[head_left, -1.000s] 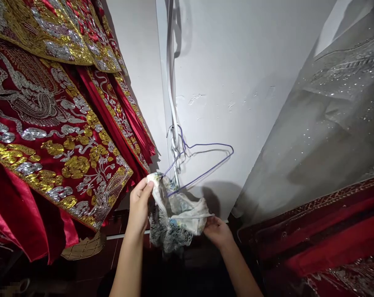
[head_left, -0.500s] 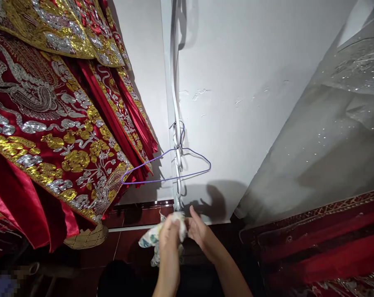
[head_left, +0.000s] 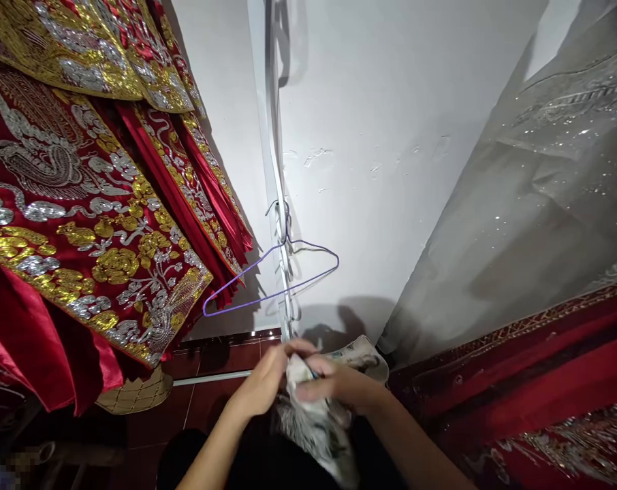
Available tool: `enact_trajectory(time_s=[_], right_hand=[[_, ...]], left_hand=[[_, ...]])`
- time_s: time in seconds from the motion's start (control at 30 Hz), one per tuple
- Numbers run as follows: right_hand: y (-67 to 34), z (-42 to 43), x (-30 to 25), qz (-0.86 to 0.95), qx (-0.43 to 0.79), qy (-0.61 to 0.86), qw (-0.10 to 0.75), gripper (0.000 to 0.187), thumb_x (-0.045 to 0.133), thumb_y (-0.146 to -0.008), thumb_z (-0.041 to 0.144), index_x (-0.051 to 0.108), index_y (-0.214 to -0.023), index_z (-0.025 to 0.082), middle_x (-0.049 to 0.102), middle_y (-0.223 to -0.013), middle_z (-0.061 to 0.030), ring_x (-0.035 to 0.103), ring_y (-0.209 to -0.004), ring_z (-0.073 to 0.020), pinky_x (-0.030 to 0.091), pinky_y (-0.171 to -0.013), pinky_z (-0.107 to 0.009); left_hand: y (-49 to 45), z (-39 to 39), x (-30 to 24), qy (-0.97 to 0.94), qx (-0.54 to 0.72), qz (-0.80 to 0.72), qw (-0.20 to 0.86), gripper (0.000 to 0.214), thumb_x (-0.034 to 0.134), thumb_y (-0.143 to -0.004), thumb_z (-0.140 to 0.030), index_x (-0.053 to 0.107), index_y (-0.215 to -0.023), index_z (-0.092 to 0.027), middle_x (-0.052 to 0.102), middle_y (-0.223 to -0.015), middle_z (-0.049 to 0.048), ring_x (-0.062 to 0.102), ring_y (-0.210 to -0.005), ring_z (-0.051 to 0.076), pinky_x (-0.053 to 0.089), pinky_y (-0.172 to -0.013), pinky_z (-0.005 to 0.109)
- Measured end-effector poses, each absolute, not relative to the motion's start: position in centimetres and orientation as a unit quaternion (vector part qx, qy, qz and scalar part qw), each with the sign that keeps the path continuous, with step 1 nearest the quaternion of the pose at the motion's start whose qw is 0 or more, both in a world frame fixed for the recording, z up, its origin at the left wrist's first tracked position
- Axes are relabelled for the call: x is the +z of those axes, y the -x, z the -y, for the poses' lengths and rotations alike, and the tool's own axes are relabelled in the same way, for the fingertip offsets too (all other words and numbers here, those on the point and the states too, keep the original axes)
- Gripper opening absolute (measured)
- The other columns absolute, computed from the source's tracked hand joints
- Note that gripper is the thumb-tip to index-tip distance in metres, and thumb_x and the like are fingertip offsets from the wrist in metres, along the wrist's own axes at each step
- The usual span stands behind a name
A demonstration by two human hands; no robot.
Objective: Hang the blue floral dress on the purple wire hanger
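Both my hands meet low in the middle of the view around a small white cloth with a dark printed pattern (head_left: 316, 415). My left hand (head_left: 260, 384) pinches its top edge and my right hand (head_left: 334, 388) is closed over it from the right. The cloth hangs down between my forearms, with a corner sticking out toward the wall. Above my hands an empty purple wire hanger (head_left: 272, 275) hangs on a hook on the white wall, tilted down to the left.
Red robes with gold and silver embroidery (head_left: 78, 204) hang at the left. A grey sequinned garment (head_left: 533, 204) and red fabric (head_left: 533, 395) fill the right. A white cable duct (head_left: 267, 136) runs down the wall corner. Dark red floor tiles (head_left: 211, 395) lie below.
The cloth came off the hanger, which swung back and now hangs empty. My hands dropped with the cloth and closed together on it; it has shifted to the right.
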State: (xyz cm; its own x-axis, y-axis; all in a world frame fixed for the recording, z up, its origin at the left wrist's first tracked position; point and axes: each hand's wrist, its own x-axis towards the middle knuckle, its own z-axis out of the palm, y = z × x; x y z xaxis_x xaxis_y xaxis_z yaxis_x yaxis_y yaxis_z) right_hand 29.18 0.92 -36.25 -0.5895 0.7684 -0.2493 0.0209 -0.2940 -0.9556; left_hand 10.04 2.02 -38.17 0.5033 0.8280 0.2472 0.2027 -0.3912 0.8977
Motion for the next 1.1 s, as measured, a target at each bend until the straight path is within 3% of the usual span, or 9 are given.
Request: enact_trajectory(time_s=[0.07, 0.13, 0.23, 0.37, 0.43, 0.5, 0.63, 0.8, 1.1], right_hand=[[-30.7, -0.9, -35.2, 0.665, 0.656, 0.324, 0.147, 0.023, 0.079, -0.071, 0.033, 0.065, -0.068, 0.015, 0.059, -0.063, 0.0016, 0.052, -0.059, -0.0117, 0.040, -0.056, -0.023], [-32.6, -1.4, -33.6, 0.750, 0.565, 0.316, 0.136, 0.020, 0.073, -0.077, 0.033, 0.070, -0.068, 0.014, 0.062, -0.064, 0.0006, 0.055, -0.061, -0.0132, 0.043, -0.059, -0.024], [-35.0, -3.9, -31.6, 0.750, 0.423, 0.413, 0.297, 0.021, 0.062, -0.083, 0.029, 0.079, -0.088, 0.017, 0.075, -0.089, -0.0057, 0.066, -0.083, -0.0220, 0.050, -0.077, -0.031], [-34.2, -9.9, -32.8, 0.624, 0.311, 0.483, 0.529, 0.043, 0.058, -0.083, 0.035, 0.071, -0.120, 0.018, 0.071, -0.111, -0.0112, 0.063, -0.105, -0.0286, 0.050, -0.087, -0.038], [-32.4, -12.8, -35.0, 0.619, 0.336, 0.461, 0.540, 0.041, 0.055, -0.085, 0.041, 0.071, -0.114, 0.017, 0.070, -0.099, -0.0091, 0.062, -0.100, -0.0259, 0.049, -0.084, -0.035], [-30.7, -14.6, -37.4, 0.636, 0.378, 0.439, 0.511, 0.033, 0.053, -0.085, 0.046, 0.070, -0.092, 0.018, 0.066, -0.085, -0.0052, 0.061, -0.089, -0.0220, 0.048, -0.079, -0.031], [-30.7, -14.9, -39.9, 0.656, 0.410, 0.431, 0.464, 0.034, 0.056, -0.082, 0.049, 0.049, -0.064, 0.020, 0.048, -0.064, 0.0018, 0.046, -0.062, -0.0145, 0.038, -0.059, -0.026], [-34.9, -12.5, -39.0, 0.651, 0.376, 0.498, 0.431, 0.039, 0.057, -0.083, 0.047, 0.036, -0.063, 0.022, 0.034, -0.061, 0.0047, 0.032, -0.058, -0.0117, 0.026, -0.053, -0.025], [-35.6, -10.1, -36.9, 0.655, 0.293, 0.527, 0.456, 0.037, 0.051, -0.084, 0.044, 0.032, -0.061, 0.022, 0.031, -0.062, 0.0036, 0.032, -0.061, -0.0129, 0.026, -0.054, -0.026]], left_hand=[[-9.2, -1.6, -39.7, -0.795, 0.254, -0.334, 0.438, 0.063, 0.024, -0.098, -0.062, 0.067, -0.099, -0.017, 0.067, -0.103, 0.0110, 0.058, -0.101, 0.025, 0.044, -0.094, 0.035], [-7.8, -1.3, -40.7, -0.820, 0.180, -0.342, 0.423, 0.055, 0.037, -0.096, -0.061, 0.065, -0.084, -0.016, 0.064, -0.084, 0.0062, 0.057, -0.083, 0.021, 0.045, -0.079, 0.029], [-5.0, -1.3, -40.5, -0.821, 0.118, -0.410, 0.379, 0.046, 0.053, -0.091, -0.056, 0.056, -0.069, -0.016, 0.050, -0.065, -0.0014, 0.044, -0.063, 0.013, 0.034, -0.060, 0.024], [-2.0, -1.2, -37.3, -0.803, 0.126, -0.478, 0.333, 0.045, 0.049, -0.093, -0.054, 0.049, -0.067, -0.016, 0.043, -0.065, -0.0029, 0.039, -0.063, 0.011, 0.028, -0.056, 0.023], [-1.2, -0.7, -35.6, -0.800, 0.133, -0.490, 0.319, 0.046, 0.044, -0.095, -0.054, 0.051, -0.070, -0.017, 0.047, -0.066, -0.0026, 0.042, -0.064, 0.012, 0.029, -0.058, 0.023], [-0.4, -0.2, -34.5, -0.800, 0.117, -0.511, 0.293, 0.047, 0.042, -0.096, -0.054, 0.055, -0.070, -0.017, 0.053, -0.066, -0.0016, 0.048, -0.064, 0.014, 0.033, -0.060, 0.023], [1.6, 0.1, -34.4, -0.796, 0.083, -0.544, 0.251, 0.037, 0.047, -0.094, -0.048, 0.069, -0.082, -0.020, 0.071, -0.084, 0.0044, 0.065, -0.077, 0.022, 0.045, -0.072, 0.028], [2.0, -2.2, -34.5, -0.800, 0.194, -0.537, 0.186, 0.038, 0.044, -0.097, -0.043, 0.071, -0.116, -0.023, 0.060, -0.139, 0.0090, 0.054, -0.130, 0.028, 0.039, -0.112, 0.041], [-0.5, -8.0, -30.8, -0.770, 0.356, -0.508, 0.149, 0.048, 0.046, -0.090, -0.031, 0.057, -0.135, -0.018, 0.063, -0.137, 0.0096, 0.057, -0.127, 0.027, 0.038, -0.115, 0.045]])
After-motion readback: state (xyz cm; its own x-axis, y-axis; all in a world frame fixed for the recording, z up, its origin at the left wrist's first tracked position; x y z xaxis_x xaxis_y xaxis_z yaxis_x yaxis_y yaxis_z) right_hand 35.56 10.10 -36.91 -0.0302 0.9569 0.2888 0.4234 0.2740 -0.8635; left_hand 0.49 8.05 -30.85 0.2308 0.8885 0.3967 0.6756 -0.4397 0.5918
